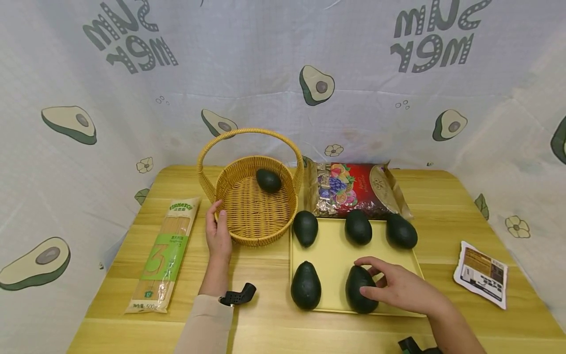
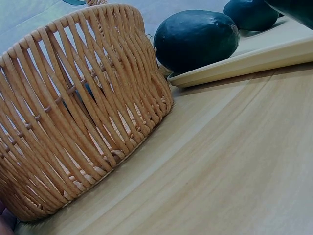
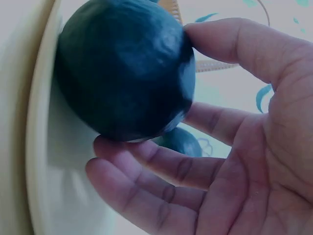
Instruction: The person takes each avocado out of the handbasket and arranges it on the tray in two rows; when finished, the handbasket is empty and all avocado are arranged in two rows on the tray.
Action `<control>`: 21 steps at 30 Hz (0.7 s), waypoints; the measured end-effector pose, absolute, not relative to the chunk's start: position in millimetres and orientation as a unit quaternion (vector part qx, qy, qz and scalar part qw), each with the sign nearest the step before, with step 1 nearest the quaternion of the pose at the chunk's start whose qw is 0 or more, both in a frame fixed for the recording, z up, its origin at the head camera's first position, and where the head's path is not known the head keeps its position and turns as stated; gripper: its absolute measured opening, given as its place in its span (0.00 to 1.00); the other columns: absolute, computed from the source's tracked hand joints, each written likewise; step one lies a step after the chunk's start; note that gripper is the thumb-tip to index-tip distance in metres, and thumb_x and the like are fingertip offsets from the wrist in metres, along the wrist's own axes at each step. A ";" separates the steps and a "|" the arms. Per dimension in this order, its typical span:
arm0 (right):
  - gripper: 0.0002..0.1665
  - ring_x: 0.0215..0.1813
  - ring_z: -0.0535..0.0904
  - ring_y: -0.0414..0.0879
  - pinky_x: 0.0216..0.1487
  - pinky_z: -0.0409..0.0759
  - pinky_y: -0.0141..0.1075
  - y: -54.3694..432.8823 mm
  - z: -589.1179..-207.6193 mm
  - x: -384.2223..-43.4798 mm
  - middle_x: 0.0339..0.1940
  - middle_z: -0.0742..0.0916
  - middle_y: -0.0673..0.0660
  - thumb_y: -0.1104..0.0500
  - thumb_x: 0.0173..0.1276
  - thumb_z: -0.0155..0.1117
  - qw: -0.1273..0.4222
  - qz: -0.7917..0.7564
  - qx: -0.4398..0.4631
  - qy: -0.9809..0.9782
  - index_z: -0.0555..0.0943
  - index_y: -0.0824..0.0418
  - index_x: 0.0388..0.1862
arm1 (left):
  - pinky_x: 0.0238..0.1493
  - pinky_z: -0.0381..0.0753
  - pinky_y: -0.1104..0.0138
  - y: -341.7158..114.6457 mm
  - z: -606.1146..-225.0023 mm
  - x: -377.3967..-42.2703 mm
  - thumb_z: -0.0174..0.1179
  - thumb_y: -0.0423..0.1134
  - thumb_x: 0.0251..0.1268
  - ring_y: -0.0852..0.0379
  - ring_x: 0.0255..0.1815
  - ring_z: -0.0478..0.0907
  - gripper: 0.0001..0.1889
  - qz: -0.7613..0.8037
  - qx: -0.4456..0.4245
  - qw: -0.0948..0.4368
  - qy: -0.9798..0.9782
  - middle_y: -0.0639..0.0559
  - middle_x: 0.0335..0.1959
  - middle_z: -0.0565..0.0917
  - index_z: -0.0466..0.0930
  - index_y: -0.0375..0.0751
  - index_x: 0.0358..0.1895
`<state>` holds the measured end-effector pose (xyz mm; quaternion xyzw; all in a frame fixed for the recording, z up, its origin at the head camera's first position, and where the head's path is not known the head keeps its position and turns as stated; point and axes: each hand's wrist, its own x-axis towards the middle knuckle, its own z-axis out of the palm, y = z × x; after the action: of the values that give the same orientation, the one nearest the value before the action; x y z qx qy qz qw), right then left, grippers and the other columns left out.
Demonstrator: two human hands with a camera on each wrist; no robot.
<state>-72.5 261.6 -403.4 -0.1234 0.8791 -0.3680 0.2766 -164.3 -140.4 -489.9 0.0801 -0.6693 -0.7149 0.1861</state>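
Note:
My left hand [image 1: 218, 239] holds the left rim of a yellow woven basket [image 1: 256, 239], its thumb over the edge. One dark green avocado [image 1: 268, 181] lies inside, toward the back right. On a pale yellow tray [image 1: 329, 255], my right hand [image 1: 398, 285] has its thumb and fingers around the near middle avocado [image 1: 360, 290]. The right wrist view shows the thumb and fingertips against that avocado [image 3: 124, 68], which sits by the tray's raised edge [image 3: 36, 147]. Other avocados sit on the tray: one near left [image 1: 306, 286] and several along the far side [image 1: 358, 227].
A red fruit candy bag [image 1: 360, 189] lies behind the tray. Left of the basket is a spaghetti pack [image 1: 163, 258]; a small white pouch [image 1: 482, 274] lies at the right. The basket's tall handle [image 1: 252, 131] arches upward. An avocado-print curtain [image 1: 265, 73] hangs behind the wooden table [image 1: 261, 324].

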 end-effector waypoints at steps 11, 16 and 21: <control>0.36 0.54 0.82 0.57 0.39 0.78 0.33 274.3 -402.5 -73.7 0.57 0.83 0.66 0.47 0.70 0.69 0.286 -0.365 -0.123 0.877 0.70 0.57 0.72 | 0.82 0.45 0.47 -140.4 -489.1 -163.3 0.42 0.43 0.84 0.50 0.85 0.45 0.22 -0.716 0.080 0.184 -0.669 0.46 0.80 0.61 0.64 0.35 0.72; 0.37 0.60 0.79 0.62 0.38 0.78 0.33 272.3 -403.1 -74.1 0.58 0.84 0.66 0.46 0.70 0.69 0.275 -0.361 -0.126 0.882 0.69 0.57 0.73 | 0.82 0.45 0.47 -140.4 -489.9 -163.7 0.42 0.42 0.84 0.50 0.85 0.45 0.22 -0.716 0.080 0.187 -0.668 0.46 0.80 0.61 0.64 0.35 0.71; 0.37 0.61 0.79 0.62 0.39 0.78 0.33 269.5 -403.5 -73.4 0.58 0.84 0.65 0.46 0.69 0.70 0.271 -0.363 -0.119 0.883 0.70 0.56 0.72 | 0.82 0.44 0.48 -140.2 -489.4 -163.5 0.42 0.43 0.84 0.51 0.85 0.43 0.23 -0.718 0.078 0.183 -0.667 0.47 0.80 0.60 0.63 0.34 0.72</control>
<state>-73.4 269.5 -403.5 -0.1186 0.8834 -0.3634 0.2710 -163.5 -140.2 -489.4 0.0783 -0.6671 -0.7178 0.1831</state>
